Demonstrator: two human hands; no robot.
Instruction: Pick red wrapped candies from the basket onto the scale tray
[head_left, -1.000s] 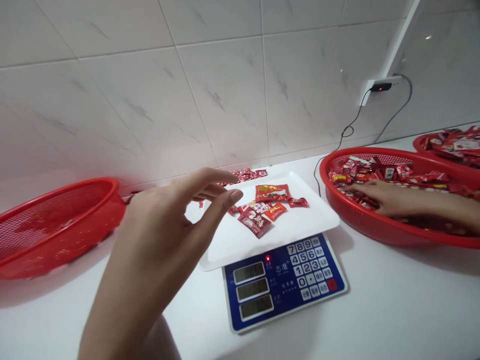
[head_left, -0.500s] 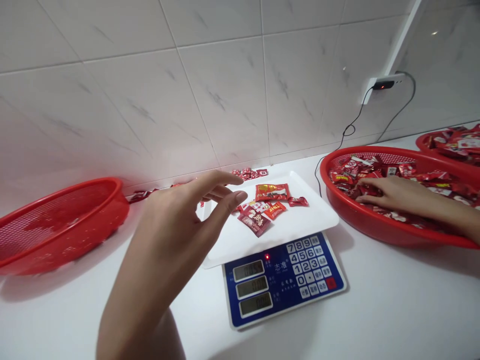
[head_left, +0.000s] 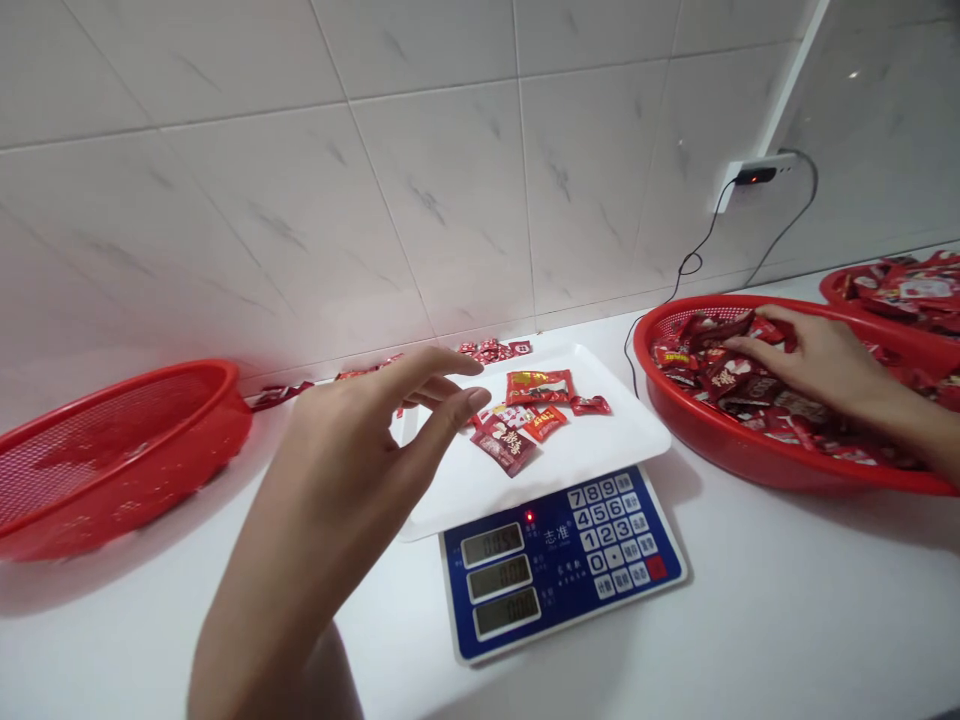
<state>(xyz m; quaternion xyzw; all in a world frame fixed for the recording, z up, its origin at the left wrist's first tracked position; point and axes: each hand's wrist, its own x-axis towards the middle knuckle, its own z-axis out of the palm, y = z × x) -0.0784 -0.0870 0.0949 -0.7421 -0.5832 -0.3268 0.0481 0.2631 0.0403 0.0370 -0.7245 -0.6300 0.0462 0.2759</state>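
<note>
Red plastic basket point(head_left: 795, 470) heaped with candy packets point(head_left: 724, 375) beneath the right hand point(head_left: 817, 362).

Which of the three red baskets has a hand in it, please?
The nearer basket on the right: the right hand touches its packets; the other two have none.

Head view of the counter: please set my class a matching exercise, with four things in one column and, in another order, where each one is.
Things
1. Left hand
2. Right hand
3. White tray
4. Black plug

Places
A. On a digital scale
B. In a red mesh basket, among red packets
C. In a white wall socket
D. Above the left end of the tray

Right pairs: 1-D, 2-B, 3-A, 4-C
</note>
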